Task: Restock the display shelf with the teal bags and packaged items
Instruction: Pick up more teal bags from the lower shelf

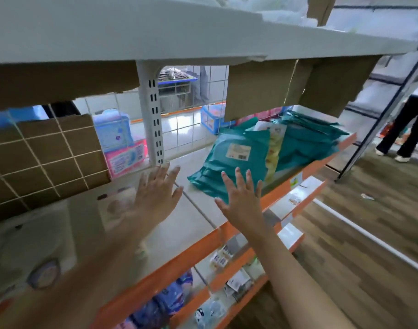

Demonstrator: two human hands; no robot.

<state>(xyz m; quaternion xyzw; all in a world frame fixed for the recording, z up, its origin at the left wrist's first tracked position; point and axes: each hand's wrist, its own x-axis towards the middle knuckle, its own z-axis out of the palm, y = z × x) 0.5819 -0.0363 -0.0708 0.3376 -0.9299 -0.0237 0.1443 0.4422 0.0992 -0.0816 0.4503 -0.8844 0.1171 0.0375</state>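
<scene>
A stack of teal bags (229, 162) lies on the pale display shelf (193, 217), its top bag bearing a small label. More teal bags (307, 141) are piled behind it to the right, with a yellow-patterned packet (274, 150) between the two piles. My right hand (241, 198) reaches out with fingers spread, its fingertips at the near edge of the front teal stack. My left hand (155, 191) hovers over the bare shelf to the left of the bags, fingers straight, holding nothing.
A white slotted upright (153, 122) and wire grid back the shelf. Cardboard (44, 153) covers the grid at left; pink and blue packs (122, 148) stand behind. A cardboard flap (286, 91) hangs from the shelf above. Lower orange-edged shelves (227, 269) hold small packages. A person (407, 122) stands at right.
</scene>
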